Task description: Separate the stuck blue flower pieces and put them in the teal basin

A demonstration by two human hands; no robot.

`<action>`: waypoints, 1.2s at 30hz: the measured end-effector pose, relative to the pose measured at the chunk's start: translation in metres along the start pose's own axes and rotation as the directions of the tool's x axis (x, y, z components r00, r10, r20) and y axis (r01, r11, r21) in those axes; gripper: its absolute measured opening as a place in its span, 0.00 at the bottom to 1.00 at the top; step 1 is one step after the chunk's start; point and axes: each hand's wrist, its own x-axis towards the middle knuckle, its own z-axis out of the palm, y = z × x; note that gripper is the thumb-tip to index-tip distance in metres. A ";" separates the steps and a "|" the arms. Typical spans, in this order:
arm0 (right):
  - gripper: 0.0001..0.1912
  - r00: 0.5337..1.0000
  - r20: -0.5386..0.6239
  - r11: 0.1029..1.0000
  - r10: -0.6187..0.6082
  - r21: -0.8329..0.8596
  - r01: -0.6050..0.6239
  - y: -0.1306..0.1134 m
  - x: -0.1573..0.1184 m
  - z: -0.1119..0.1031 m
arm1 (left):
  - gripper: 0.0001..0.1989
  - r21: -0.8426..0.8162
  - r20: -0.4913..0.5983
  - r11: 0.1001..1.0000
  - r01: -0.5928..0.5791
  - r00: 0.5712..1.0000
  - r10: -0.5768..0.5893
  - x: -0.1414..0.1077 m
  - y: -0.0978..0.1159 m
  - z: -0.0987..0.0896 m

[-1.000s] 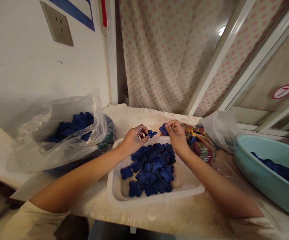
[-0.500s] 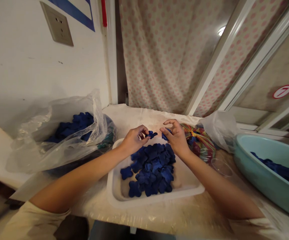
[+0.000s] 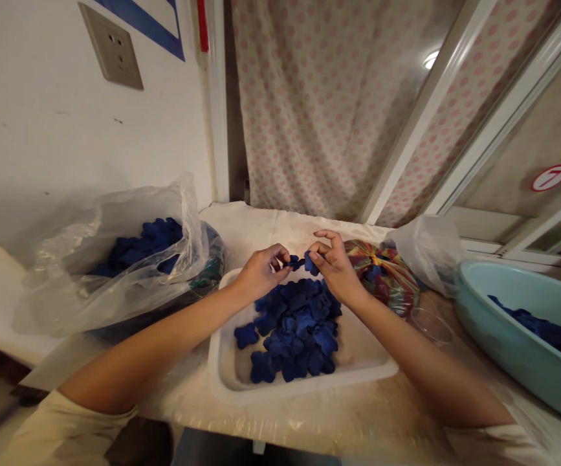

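Note:
Above the far edge of a white tray [image 3: 362,375], my left hand [image 3: 266,268] pinches a dark blue flower-shaped piece [image 3: 292,262], seen nearly edge-on. My right hand [image 3: 334,262] grips another blue piece [image 3: 311,263] between thumb and index finger, its other fingers raised. The two held pieces meet or overlap between my hands; whether they touch is too small to tell. Below them a heap of blue flower-shaped pieces [image 3: 299,330] lies in the tray, and a single piece [image 3: 246,336] rests at its left side.
On the left, a clear plastic bag [image 3: 81,285] holds more blue pieces. Behind the tray's right side sit a multicoloured bundle [image 3: 391,275] and a crumpled clear bag [image 3: 428,252]. A light blue basin [image 3: 517,343] with blue pieces stands at the far right.
My right hand has moved slightly left, bringing its blue piece up close to the one in my left hand. My left hand has stayed almost in place.

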 end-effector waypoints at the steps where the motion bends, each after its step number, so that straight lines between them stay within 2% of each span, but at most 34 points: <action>1: 0.18 1.000 0.003 0.999 0.023 0.027 -0.023 0.000 0.001 0.000 | 0.05 0.000 -0.001 1.000 0.000 1.000 0.000 0.000 0.000 0.000; 7: 0.16 0.988 -0.044 0.987 0.148 0.067 -0.144 -0.004 0.002 0.000 | 0.04 0.009 -0.007 1.000 -0.004 1.000 0.004 0.000 0.001 0.000; 13: 0.17 0.976 -0.009 0.975 0.216 0.049 -0.216 -0.008 -0.001 -0.001 | 0.04 0.002 -0.003 1.000 0.013 1.000 -0.013 0.000 0.005 0.000; 16: 0.17 0.987 -0.015 0.985 0.159 -0.067 -0.160 -0.007 -0.002 -0.003 | 0.04 0.006 -0.006 1.000 0.006 1.000 -0.006 0.000 0.003 0.000; 21: 0.24 1.000 -0.028 0.970 0.014 -0.244 -0.020 -0.005 -0.002 -0.004 | 0.04 0.002 0.004 1.000 -0.012 1.000 0.012 0.001 -0.003 0.001; 24: 0.18 0.998 -0.019 0.925 -0.060 -0.376 0.049 -0.006 -0.001 -0.003 | 0.04 0.017 0.012 1.000 -0.010 1.000 0.010 0.000 -0.003 0.000; 27: 0.11 0.998 -0.022 0.867 -0.061 -0.496 0.043 -0.005 0.001 -0.003 | 0.04 0.019 0.029 1.000 0.009 1.000 -0.010 0.000 0.000 0.000; 32: 0.07 0.998 0.060 0.877 -0.028 -0.477 0.053 0.000 0.004 -0.004 | 0.03 0.026 0.049 1.000 -0.007 0.999 0.005 0.000 0.002 0.001; 36: 0.10 0.999 0.016 0.888 -0.031 -0.459 0.035 0.001 0.004 -0.004 | 0.04 0.038 0.038 0.999 -0.006 0.999 0.005 0.000 0.003 -0.001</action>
